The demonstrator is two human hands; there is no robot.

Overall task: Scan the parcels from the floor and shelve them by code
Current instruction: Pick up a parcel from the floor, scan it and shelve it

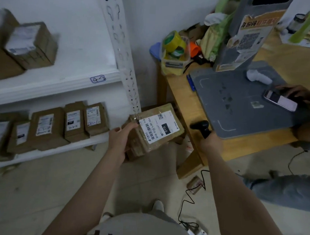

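My left hand (119, 139) grips a brown cardboard parcel (141, 143) by its left end, held up in mid-air with its white barcode label (158, 127) facing me. To its right, my right hand (210, 141) holds a black handheld scanner (201, 127), its head pointing left toward the parcel and a short gap away from it. The scanner's black cable (189, 199) trails down to the floor. White shelves (62, 82) on the left carry several labelled brown parcels (46, 127), and a handwritten code tag (98, 79) marks the upper shelf's edge.
A wooden table (187, 108) with a grey mat (242, 104) stands right of the parcel. Another person's hand with a phone (280, 99) rests on the mat, their leg (282, 190) beside me. A box of tape rolls (174, 51) sits at the table's back corner.
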